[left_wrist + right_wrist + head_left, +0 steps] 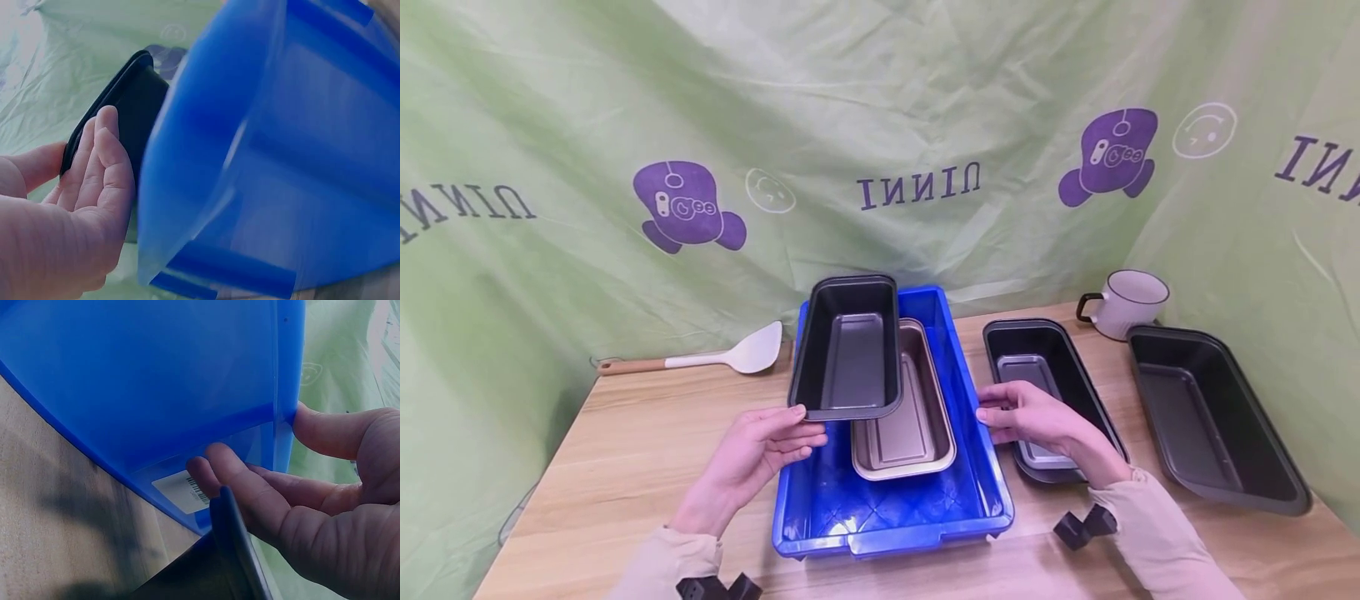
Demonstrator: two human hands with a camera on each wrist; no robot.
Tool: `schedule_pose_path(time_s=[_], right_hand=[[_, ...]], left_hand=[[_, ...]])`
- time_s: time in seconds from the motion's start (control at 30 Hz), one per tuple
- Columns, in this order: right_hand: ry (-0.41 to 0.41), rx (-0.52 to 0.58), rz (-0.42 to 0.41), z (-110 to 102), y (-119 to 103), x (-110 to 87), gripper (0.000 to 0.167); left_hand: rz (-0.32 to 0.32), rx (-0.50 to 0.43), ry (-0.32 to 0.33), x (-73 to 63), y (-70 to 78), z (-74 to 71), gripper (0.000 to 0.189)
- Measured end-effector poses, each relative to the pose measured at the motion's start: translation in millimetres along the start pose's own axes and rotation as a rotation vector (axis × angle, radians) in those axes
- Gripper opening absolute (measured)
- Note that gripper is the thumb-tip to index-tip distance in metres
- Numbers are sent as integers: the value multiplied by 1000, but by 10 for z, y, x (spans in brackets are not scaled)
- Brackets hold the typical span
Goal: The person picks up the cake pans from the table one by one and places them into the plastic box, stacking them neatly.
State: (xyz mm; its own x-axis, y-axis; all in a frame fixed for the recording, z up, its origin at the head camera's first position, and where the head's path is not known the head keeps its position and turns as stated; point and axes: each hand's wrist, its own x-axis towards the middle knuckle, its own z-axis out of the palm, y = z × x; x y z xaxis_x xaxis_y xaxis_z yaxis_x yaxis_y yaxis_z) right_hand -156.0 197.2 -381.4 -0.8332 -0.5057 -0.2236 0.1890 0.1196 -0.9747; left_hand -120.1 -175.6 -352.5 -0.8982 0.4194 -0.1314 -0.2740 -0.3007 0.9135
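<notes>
my sleeves (1165,529) were pale beige, with wrinkled cuffs (692,547); a small, black, angular unit (1084,530) was fitted beside each cuff.

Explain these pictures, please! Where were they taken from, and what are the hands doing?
No robot here: these are a person's bare left hand and right hand. The widest picture comes from a camera worn on the head, the others from a camera on each wrist. On the light wooden table sits a rectangular blue plastic tray with a bronze rectangular pan inside. To its right are two black rectangular pans and a white mug with a black handle. To its left lies a white spatula with a wooden handle. The left hand pinches a third black rectangular pan by its rim, over the tray; the right hand touches the tray's edge.
</notes>
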Motion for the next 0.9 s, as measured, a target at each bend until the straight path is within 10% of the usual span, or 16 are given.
schedule_pose_path(time_s=[0.9], right_hand=[[-22,2,-19,-14,13,-2,55]], left_hand=[[-115,141,64,59,-123,312,10]])
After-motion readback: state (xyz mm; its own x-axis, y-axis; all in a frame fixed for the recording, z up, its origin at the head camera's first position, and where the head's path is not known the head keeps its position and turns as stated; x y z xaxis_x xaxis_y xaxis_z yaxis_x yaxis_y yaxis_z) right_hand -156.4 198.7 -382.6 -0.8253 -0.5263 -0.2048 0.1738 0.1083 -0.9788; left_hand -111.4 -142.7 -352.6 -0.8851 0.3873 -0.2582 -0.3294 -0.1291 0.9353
